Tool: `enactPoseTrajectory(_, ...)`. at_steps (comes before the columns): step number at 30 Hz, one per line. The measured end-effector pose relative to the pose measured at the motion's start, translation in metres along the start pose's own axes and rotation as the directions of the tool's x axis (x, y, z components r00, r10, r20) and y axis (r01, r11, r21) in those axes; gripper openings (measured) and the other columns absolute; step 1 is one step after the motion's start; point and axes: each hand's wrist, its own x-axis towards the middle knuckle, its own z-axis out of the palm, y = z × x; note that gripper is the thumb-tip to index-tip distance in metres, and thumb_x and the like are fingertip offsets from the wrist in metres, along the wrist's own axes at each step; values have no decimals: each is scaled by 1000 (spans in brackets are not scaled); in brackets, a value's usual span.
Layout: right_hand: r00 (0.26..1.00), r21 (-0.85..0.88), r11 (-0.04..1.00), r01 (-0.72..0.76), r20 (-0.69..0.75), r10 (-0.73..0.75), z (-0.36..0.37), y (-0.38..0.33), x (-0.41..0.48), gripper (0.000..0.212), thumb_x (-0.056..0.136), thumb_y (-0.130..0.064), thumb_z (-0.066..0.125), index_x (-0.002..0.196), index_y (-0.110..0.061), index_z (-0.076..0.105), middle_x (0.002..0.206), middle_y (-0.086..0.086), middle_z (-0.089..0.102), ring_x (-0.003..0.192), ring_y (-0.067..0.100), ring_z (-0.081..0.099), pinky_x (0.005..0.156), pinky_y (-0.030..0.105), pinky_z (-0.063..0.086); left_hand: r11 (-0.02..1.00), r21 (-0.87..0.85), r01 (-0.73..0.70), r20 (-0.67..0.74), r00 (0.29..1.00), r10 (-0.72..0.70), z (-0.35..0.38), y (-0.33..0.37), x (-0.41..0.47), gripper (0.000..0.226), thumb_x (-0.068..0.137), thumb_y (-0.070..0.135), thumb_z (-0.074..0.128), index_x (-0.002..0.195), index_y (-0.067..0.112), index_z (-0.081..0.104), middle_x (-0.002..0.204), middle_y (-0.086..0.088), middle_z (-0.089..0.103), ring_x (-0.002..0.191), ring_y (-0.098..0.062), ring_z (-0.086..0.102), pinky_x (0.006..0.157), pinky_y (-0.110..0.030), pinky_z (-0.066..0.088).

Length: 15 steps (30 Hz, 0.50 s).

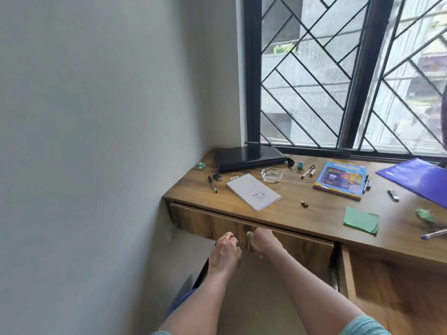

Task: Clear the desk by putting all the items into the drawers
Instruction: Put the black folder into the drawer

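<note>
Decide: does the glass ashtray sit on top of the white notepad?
No, the glass ashtray stands on the desk beside the white notepad.

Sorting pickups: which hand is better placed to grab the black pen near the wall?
Likely left. The left hand grips the drawer front just below the black pen; the right hand sits farther from the wall.

Wood desk (pixel 314 213), centre-right of frame, w/ black case (pixel 249 157) at back, notepad (pixel 254 195), ashtray (pixel 272 174), book (pixel 339 178), purple folder (pixel 418 176) far right, green paper (pixel 361 220), pen (pixel 212 184).
</note>
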Motion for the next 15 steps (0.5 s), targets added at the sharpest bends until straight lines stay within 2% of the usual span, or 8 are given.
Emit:
enactPoseTrajectory(3,1000,43,999,12,-18,-11,-9,-14,34,40,94,-41,40,109,-10,60,106,8,63,96,27,62,82,34,50,1000,-10,-3,-13,1000,3,-5,-8,31,31,95,20,45,120,12,61,142,0,45,129,-15,45,105,-22,36)
enactPoseTrajectory(7,998,-8,999,32,-54,-33,-27,-34,84,39,95,-37,45,116,-5,57,118,13,59,103,28,58,80,31,44,1000,-14,25,-41,999,-26,-11,-19,79,34,95,23,45,124,13,58,144,0,45,133,-14,41,109,-23,34)
enactPoseTrajectory(10,995,-14,999,42,-93,-43,-41,-47,131,35,95,-37,47,106,-6,59,112,15,62,96,29,61,73,28,43,998,-17,68,-45,997,-69,-17,-29,129,33,96,23,44,124,11,56,136,-1,50,126,-16,47,101,-26,42)
enactPoseTrajectory(13,985,0,998,60,-164,-59,-62,-59,187,40,94,-36,48,111,-2,58,117,16,61,104,32,60,74,30,42,990,-46,133,-33,990,-135,-22,-33,198,30,95,20,47,120,9,57,127,-5,56,116,-18,54,95,-26,46)
enactPoseTrajectory(15,981,12,999,51,-188,-47,-81,-68,225,39,94,-33,49,116,-1,57,121,16,59,110,32,57,82,34,45,980,-74,186,-17,982,-187,-27,-34,246,28,93,20,51,116,7,60,120,-6,59,109,-19,58,85,-24,47)
